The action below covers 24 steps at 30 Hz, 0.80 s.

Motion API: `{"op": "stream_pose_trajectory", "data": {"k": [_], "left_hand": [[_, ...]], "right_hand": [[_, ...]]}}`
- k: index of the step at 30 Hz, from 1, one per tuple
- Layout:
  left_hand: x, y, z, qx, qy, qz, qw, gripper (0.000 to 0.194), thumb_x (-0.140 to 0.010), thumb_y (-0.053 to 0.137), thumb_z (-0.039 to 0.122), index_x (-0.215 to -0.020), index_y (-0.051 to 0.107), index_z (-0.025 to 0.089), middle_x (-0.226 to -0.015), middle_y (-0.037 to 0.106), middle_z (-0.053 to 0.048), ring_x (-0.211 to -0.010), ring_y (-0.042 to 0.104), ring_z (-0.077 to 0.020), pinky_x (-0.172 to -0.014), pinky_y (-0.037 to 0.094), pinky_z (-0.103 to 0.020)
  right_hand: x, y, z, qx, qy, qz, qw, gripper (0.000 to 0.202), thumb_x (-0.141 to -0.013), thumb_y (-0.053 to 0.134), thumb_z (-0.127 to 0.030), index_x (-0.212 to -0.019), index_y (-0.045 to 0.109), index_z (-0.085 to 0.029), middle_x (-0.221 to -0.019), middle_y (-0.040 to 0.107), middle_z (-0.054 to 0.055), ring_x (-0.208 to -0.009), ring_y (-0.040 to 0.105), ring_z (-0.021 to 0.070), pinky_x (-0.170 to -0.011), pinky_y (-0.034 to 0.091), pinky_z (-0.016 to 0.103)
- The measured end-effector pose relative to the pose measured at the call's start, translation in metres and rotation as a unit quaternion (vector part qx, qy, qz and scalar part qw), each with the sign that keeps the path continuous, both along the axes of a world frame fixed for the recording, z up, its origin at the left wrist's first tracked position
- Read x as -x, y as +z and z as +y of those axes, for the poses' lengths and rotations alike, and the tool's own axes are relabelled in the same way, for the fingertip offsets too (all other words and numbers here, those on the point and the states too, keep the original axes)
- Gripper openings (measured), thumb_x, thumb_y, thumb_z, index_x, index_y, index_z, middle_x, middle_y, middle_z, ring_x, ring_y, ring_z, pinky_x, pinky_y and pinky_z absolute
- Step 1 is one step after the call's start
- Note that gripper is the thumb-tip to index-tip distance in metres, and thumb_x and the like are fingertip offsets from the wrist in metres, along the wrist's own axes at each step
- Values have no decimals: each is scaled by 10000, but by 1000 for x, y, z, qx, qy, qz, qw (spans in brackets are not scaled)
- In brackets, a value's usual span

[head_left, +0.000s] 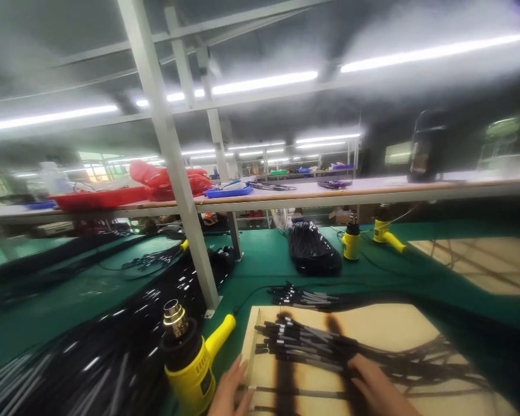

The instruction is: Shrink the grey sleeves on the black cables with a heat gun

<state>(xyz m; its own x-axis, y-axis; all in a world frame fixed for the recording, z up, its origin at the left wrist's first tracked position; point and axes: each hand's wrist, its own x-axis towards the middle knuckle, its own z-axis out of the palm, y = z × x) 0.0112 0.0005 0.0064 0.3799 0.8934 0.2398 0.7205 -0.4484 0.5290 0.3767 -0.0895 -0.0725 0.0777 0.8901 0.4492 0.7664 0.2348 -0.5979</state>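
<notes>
A bundle of black cables with grey sleeves near their ends [303, 341] lies across a pale wooden board [381, 326] with dark scorch stripes. My left hand [231, 390] is at the board's left edge, fingers partly spread, close to the end of a single cable [299, 394]. Over the board's middle, my right hand [377, 387] has its fingers stretched out and slightly apart, touching or just above the cables. A yellow heat gun [190, 370] stands nozzle up, just left of my left hand. The lower parts of both hands are cut off by the frame.
Many black cables [125, 323] cover the green table at left. Behind the board are more cable ends [303, 296], a coiled black bundle [314, 248] and two more heat guns [351, 240] [385, 231]. A white post [169, 150] and a raised shelf [286, 199] stand ahead.
</notes>
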Motion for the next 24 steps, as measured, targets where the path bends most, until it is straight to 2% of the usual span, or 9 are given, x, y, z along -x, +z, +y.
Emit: {"op": "stream_pose_trajectory", "data": {"k": [3, 5, 7, 10, 14, 19, 24], "left_hand": [[-42, 18, 0, -14, -42, 37, 998, 343, -785, 413, 249, -1087, 567, 195, -1215, 537, -87, -1151, 457, -213, -1000, 353, -378], [-70, 26, 1, -8, -65, 67, 996, 353, -721, 411, 107, -1007, 599, 193, -1129, 572, -78, -1075, 493, -188, -953, 389, -325], [-92, 28, 2, 4, -67, 117, 991, 383, -673, 408, 46, -965, 603, 198, -1077, 574, -63, -1025, 496, -188, -909, 401, -320], [-111, 24, 6, -14, -70, 213, 974, 333, -717, 390, 57, -921, 602, 213, -1082, 541, -59, -1005, 477, -208, -867, 389, -349], [-117, 18, 11, -38, -85, 264, 960, 319, -780, 306, 61, -867, 586, 186, -1029, 545, -81, -975, 472, -228, -809, 382, -382], [-111, 20, 13, -53, -114, 276, 953, 338, -785, 275, 38, -927, 548, 180, -1053, 553, -74, -1010, 459, -235, -860, 344, -412], [-100, 33, 13, -64, -109, 279, 952, 300, -781, 293, 47, -887, 539, 183, -972, 565, -65, -948, 479, -224, -805, 353, -375]], "right_hand": [[-2, 0, 3, 4, 6, 25, 1000, 262, -762, 512, -295, -1001, 576, -207, -1052, 622, 102, -964, 589, 216, -808, 479, 289], [-3, 4, 3, 8, 18, 29, 999, 250, -742, 537, -305, -963, 600, -207, -1020, 638, 104, -943, 600, 227, -790, 490, 300], [-3, 12, 3, 19, 34, 25, 999, 222, -740, 537, -310, -921, 618, -209, -979, 654, 96, -923, 606, 229, -780, 494, 307], [-5, 20, 1, 42, 59, 17, 997, 196, -749, 525, -310, -888, 630, -220, -926, 668, 77, -896, 612, 216, -767, 497, 299], [-10, 11, -1, 35, 37, 15, 999, 237, -727, 566, -335, -936, 628, -239, -1001, 652, 81, -907, 612, 223, -757, 504, 296], [-14, -3, 0, 39, -5, 8, 999, 282, -702, 614, -391, -950, 631, -257, -1015, 646, 88, -950, 594, 265, -776, 504, 333], [-5, 11, 4, 40, 12, 18, 999, 253, -752, 542, -433, -878, 656, -246, -961, 662, 93, -914, 605, 258, -778, 501, 336]]}}
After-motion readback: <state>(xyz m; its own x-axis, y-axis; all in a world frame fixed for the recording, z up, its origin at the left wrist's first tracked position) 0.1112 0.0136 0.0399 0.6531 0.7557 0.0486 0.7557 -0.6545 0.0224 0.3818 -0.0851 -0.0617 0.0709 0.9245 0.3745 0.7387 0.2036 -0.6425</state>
